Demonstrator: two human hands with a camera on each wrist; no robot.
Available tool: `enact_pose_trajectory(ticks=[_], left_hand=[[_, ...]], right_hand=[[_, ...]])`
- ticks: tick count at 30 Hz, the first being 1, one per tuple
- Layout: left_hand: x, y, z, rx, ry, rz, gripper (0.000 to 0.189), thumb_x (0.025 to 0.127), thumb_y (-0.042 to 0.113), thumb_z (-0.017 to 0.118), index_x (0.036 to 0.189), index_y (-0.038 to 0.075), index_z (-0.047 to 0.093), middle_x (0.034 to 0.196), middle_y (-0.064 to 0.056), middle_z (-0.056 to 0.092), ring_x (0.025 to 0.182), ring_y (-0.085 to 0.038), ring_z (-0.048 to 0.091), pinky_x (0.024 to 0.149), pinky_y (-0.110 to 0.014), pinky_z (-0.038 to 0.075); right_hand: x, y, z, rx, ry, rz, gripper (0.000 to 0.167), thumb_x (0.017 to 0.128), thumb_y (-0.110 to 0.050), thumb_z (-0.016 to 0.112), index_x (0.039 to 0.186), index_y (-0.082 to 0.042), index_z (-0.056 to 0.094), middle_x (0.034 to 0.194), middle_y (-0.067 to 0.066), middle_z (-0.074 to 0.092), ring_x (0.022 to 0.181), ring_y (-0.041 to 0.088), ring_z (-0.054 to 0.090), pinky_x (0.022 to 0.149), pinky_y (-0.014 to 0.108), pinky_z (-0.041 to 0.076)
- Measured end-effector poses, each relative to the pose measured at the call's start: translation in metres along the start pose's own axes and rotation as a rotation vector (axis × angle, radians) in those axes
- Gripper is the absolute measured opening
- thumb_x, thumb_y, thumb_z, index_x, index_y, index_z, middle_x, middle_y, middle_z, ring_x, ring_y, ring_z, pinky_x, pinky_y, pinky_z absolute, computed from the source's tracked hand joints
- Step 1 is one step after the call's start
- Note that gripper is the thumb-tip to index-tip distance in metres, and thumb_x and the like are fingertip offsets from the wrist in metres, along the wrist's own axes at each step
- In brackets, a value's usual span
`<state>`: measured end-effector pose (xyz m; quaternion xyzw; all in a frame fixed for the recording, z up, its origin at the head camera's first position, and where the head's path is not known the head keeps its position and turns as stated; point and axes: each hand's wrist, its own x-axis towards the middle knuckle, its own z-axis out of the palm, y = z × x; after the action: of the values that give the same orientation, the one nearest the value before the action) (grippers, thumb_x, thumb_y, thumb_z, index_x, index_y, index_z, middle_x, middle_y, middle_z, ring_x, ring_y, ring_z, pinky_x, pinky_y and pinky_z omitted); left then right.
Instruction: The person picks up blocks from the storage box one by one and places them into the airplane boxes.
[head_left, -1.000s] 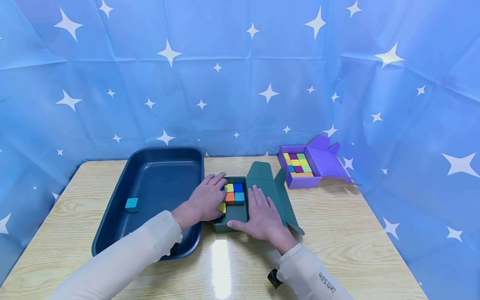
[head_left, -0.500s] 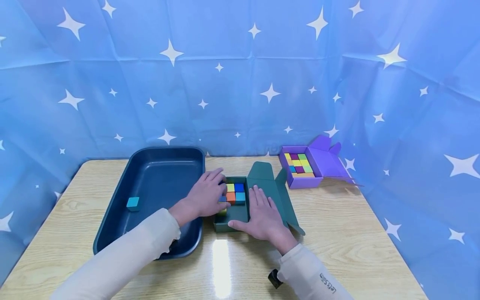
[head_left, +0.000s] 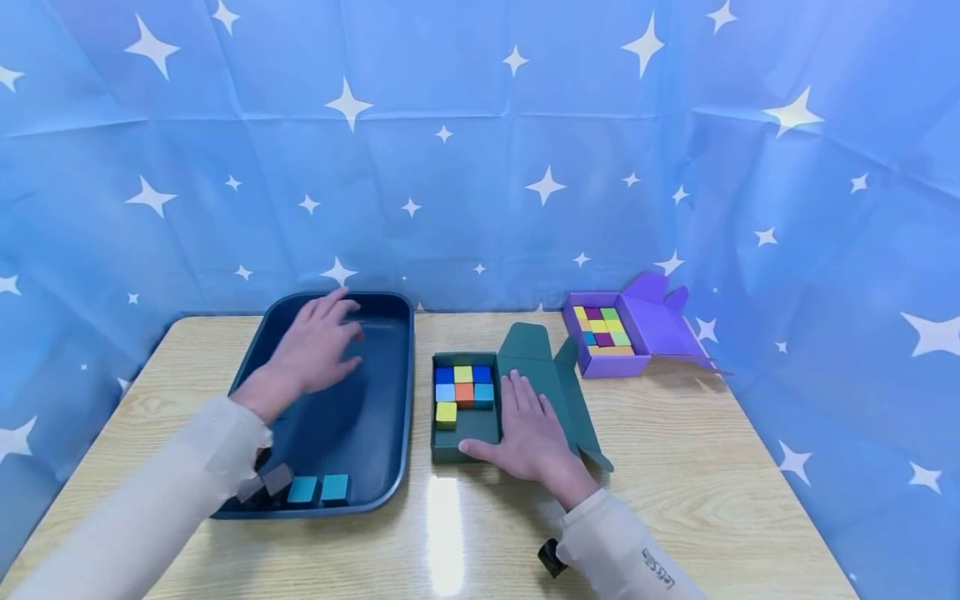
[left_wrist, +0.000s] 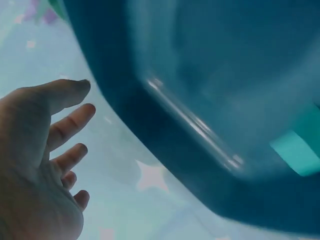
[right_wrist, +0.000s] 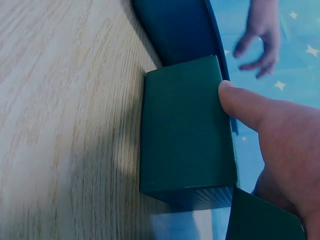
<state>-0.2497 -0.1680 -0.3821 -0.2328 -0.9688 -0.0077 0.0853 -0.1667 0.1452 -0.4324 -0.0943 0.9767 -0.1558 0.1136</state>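
My left hand [head_left: 315, 346] is over the dark blue tray [head_left: 411, 392], its fingers spread and holding nothing. Inside the tray's near end lie two teal cubes [head_left: 334, 488] and a few dark-looking ones [head_left: 278, 480], partly behind my left sleeve. The green box [head_left: 450, 455] stands open right of the tray. In it are several cubes in two full rows, with a yellow cube [head_left: 446, 414] at the left below them. My right hand [head_left: 528, 433] rests flat along the box's right edge and open lid [head_left: 551, 379]. In the right wrist view its thumb [right_wrist: 245, 102] touches the box's rim.
An open purple box [head_left: 606, 367] packed with coloured blocks stands at the back right of the wooden table [head_left: 697, 467]. A blue cloth with white stars [head_left: 480, 167] hangs behind the table and on both sides.
My left hand has left the yellow cube in the green box and moved left and up over the tray, uncovering the cubes. My right hand stays in place.
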Motion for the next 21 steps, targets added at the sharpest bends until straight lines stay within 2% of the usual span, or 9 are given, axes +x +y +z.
enact_pose_trajectory(ticks=[4, 8, 14, 21], left_hand=[[-0.021, -0.027, 0.0, 0.031, -0.06, -0.024, 0.026, 0.078, 0.025, 0.081, 0.098, 0.01, 0.074, 0.142, -0.02, 0.049, 0.146, -0.042, 0.02, 0.118, -0.059, 0.019], [-0.036, -0.046, 0.001, 0.065, -0.125, -0.043, 0.032, 0.074, 0.024, 0.084, 0.1, 0.009, 0.074, 0.141, -0.024, 0.048, 0.145, -0.045, 0.019, 0.117, -0.062, 0.018], [-0.048, -0.059, 0.005, 0.105, -0.185, -0.052, 0.035, 0.069, 0.026, 0.087, 0.097, 0.01, 0.074, 0.141, -0.026, 0.048, 0.145, -0.046, 0.019, 0.117, -0.063, 0.017], [-0.056, -0.067, 0.011, 0.123, -0.224, -0.031, 0.032, 0.068, 0.029, 0.087, 0.092, 0.013, 0.075, 0.138, -0.026, 0.051, 0.143, -0.047, 0.02, 0.116, -0.064, 0.02]], right_hand=[[-0.001, 0.0, -0.002, 0.0, 0.006, -0.005, 0.115, 0.079, -0.076, 0.057, 0.156, -0.003, 0.011, 0.165, 0.016, 0.009, 0.153, 0.033, 0.01, 0.122, 0.056, 0.014], [-0.001, 0.0, -0.003, -0.002, 0.007, -0.007, 0.116, 0.079, -0.077, 0.056, 0.156, -0.003, 0.011, 0.165, 0.016, 0.009, 0.153, 0.034, 0.01, 0.122, 0.056, 0.014], [-0.001, 0.0, -0.002, 0.006, 0.009, -0.007, 0.115, 0.079, -0.075, 0.057, 0.156, -0.003, 0.011, 0.165, 0.016, 0.009, 0.153, 0.034, 0.01, 0.122, 0.056, 0.014], [-0.002, -0.002, -0.002, 0.015, 0.002, -0.005, 0.114, 0.08, -0.073, 0.058, 0.156, -0.003, 0.012, 0.165, 0.016, 0.009, 0.153, 0.034, 0.01, 0.122, 0.056, 0.014]])
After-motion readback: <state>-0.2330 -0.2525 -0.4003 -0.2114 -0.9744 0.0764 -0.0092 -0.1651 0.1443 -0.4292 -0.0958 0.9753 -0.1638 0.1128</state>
